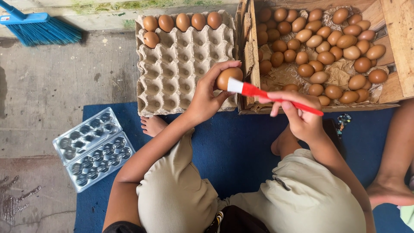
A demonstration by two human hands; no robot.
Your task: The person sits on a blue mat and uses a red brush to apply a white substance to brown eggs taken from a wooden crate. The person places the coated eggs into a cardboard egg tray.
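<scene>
My left hand (206, 96) holds a brown egg (227, 76) above the near right corner of a grey cardboard egg tray (181, 64). My right hand (297, 113) grips a red-handled brush (276, 96), and its white bristle end touches the egg. Several brown eggs (181, 21) fill the tray's far row, with one more in the second row at left. To the right stands a wooden crate (394, 39) lined with paper, holding several brown eggs (319, 47).
An open clear plastic egg carton (92, 149) lies at the left on the edge of a blue mat (233, 146). A blue broom (36, 26) rests on the concrete at the far left. Another person's leg and foot (394, 172) are at the right.
</scene>
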